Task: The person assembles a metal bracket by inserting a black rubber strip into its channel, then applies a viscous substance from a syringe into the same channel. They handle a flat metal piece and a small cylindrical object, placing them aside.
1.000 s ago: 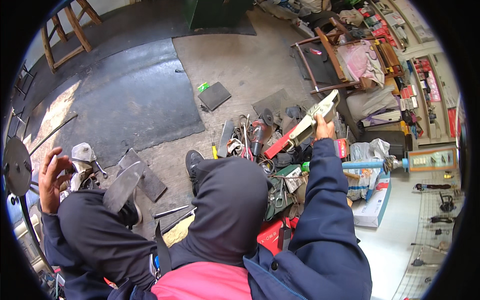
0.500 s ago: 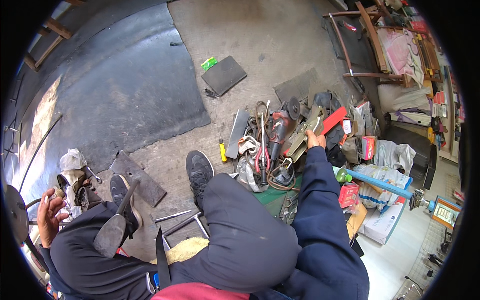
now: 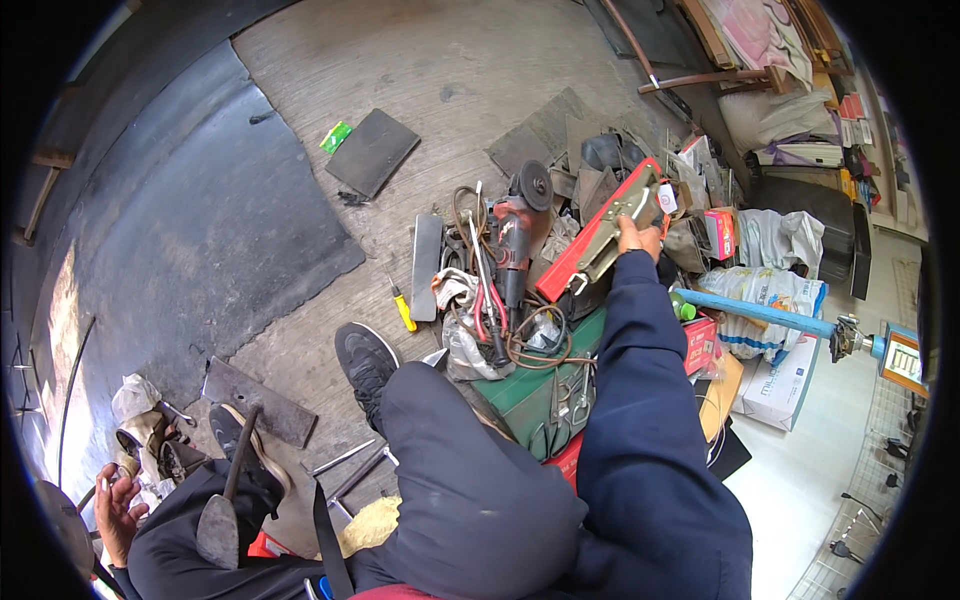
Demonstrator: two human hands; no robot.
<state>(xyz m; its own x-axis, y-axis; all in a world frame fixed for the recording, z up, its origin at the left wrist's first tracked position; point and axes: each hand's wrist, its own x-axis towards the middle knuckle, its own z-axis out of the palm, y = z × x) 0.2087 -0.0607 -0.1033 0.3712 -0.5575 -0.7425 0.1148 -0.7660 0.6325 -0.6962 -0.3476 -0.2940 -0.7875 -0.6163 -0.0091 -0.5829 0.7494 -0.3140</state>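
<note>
My right hand reaches into the tool pile, its fingers wrapped round an olive-grey metal tool of unclear kind. The tool lies along a long red piece, which slants across the pile; whether I hold that too is hidden. To the left of them is a red and black angle grinder with its disc at the far end. My left hand is at the far lower left, fingers curled loosely apart with nothing visible in them, near a grey round disc. A dark metal paddle-like tool rests against my left leg.
Below the pile stands a green toolbox with cables. A yellow screwdriver and a dark flat plate lie on the floor. On the right, a blue pole crosses plastic bags. A rusty metal plate lies beside my left shoe.
The view has shifted, so the floor things appear further left. My right hand and the olive-grey tool have moved right, away from the grinder. More of the red piece shows.
</note>
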